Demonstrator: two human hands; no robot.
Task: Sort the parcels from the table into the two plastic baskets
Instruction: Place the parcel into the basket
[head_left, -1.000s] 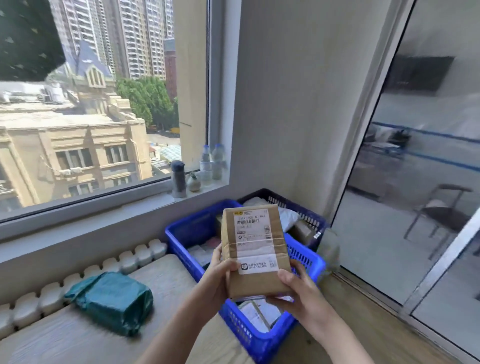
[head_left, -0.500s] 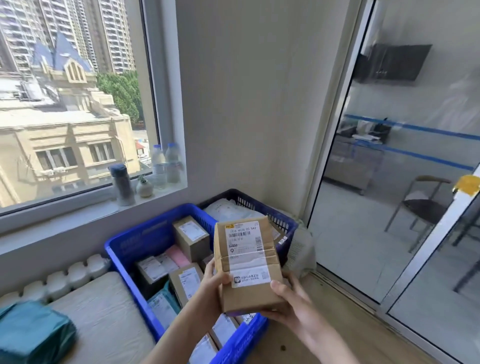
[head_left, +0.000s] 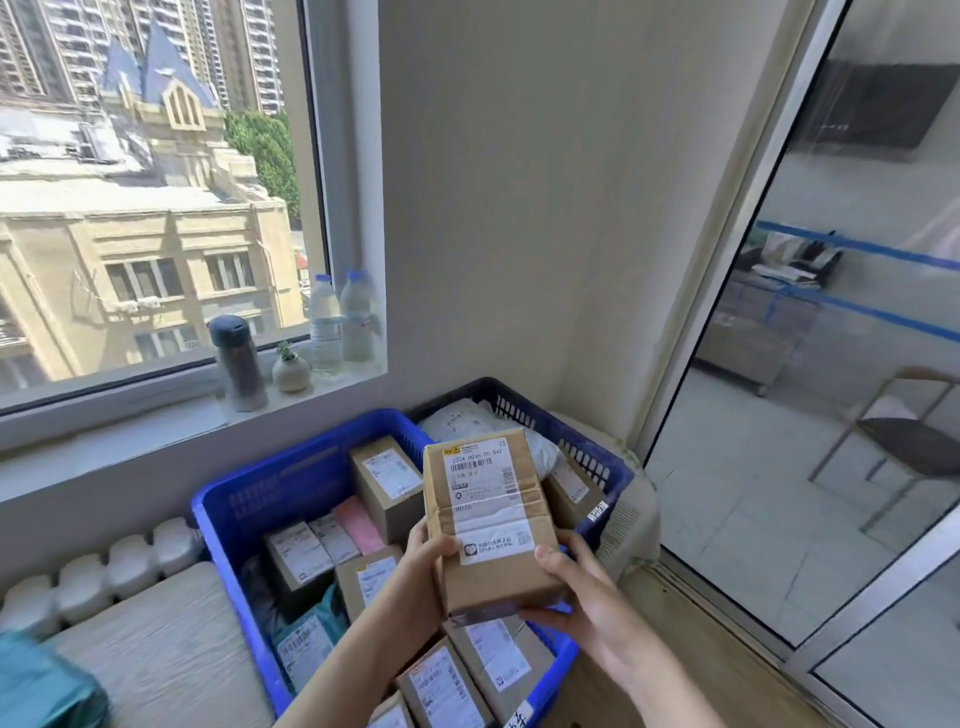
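Hands, left (head_left: 422, 564) and right (head_left: 582, 603), grip an upright cardboard parcel (head_left: 488, 519); blue baskets (head_left: 249, 499) lie directly beneath and beyond.

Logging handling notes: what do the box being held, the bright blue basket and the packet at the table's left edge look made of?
Held brown box: matte corrugated cardboard, apparently; glossy tape, paper labels. Bright blue basket: moulded plastic with slotted walls. Teal packet: blurred, probably a soft plastic mailer.

The left hand (head_left: 423, 564) and right hand (head_left: 587, 597) are raised together, forearms converging. Each grips with curled fingers.
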